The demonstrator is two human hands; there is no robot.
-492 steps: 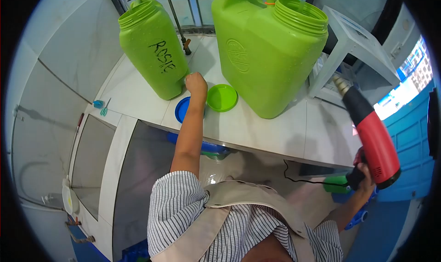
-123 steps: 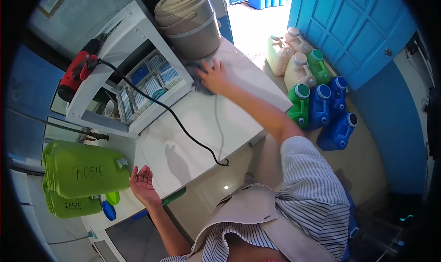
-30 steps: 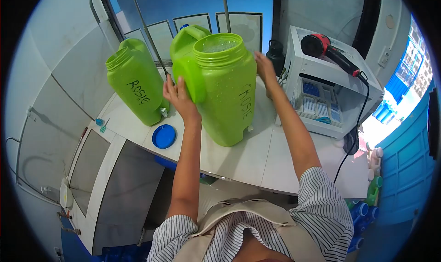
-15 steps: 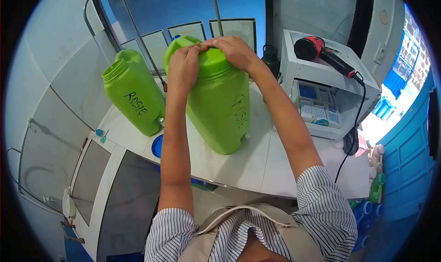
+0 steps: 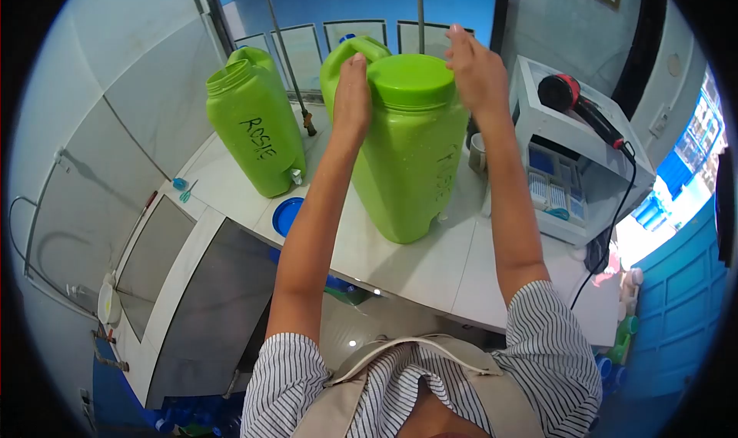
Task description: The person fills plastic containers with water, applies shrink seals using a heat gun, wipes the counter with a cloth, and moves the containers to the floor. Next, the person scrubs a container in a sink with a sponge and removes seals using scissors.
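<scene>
A tall green water jug (image 5: pixel 403 177) stands upright on the white counter, with dark handwriting on its side. Its wide green cap (image 5: pixel 411 73) sits on the mouth. My left hand (image 5: pixel 354 100) is at the cap's left edge beside the jug's handle, its fingers stretched and partly hidden. On the other side, my right hand (image 5: pixel 480 73) is raised with straight fingers near the cap's right rim; whether it touches cannot be made out. Farther left stands a second green jug (image 5: pixel 257 131) marked "ROSIE", its mouth uncapped and a small tap low on its side.
A blue round lid (image 5: pixel 287 217) lies on the white counter (image 5: pixel 369 261) near its front edge. A red and black heat gun (image 5: pixel 569 96) rests on a white shelf unit (image 5: pixel 538 77), its cord hanging down. Small scissors (image 5: pixel 187 192) lie at the left, and a cup (image 5: pixel 478 154) stands behind my right forearm.
Both hands were together on top of the cap; they have moved apart to its two sides, the right one lifting away. The camera view has shifted, and the cap remains on the jug.
</scene>
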